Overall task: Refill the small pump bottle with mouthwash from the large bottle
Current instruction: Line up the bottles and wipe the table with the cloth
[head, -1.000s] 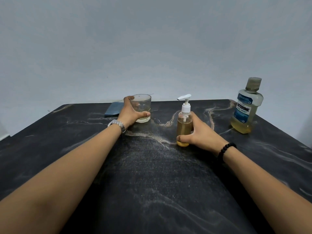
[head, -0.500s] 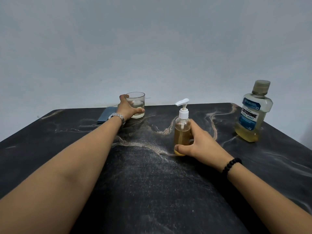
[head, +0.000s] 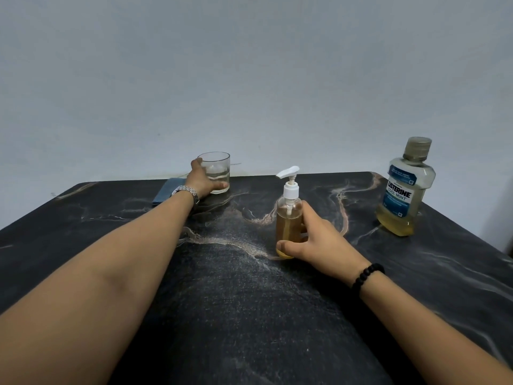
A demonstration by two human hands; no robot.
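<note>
The small clear pump bottle stands upright at the table's middle, holding amber liquid, its white pump head on. My right hand wraps its lower half from the right, thumb across the base. The large mouthwash bottle with a blue label stands capped at the far right, about a third full of yellow liquid, apart from both hands. My left hand grips a clear drinking glass at the table's far edge; the glass holds a little clear liquid.
The dark marble-patterned table stretches toward me. A blue folded cloth lies at the far edge, left of the glass and partly behind my left wrist. A plain grey wall rises behind the table.
My left hand slid the glass farther away toward the table's far edge. My right hand stayed on the pump bottle. The view shifted a little.
</note>
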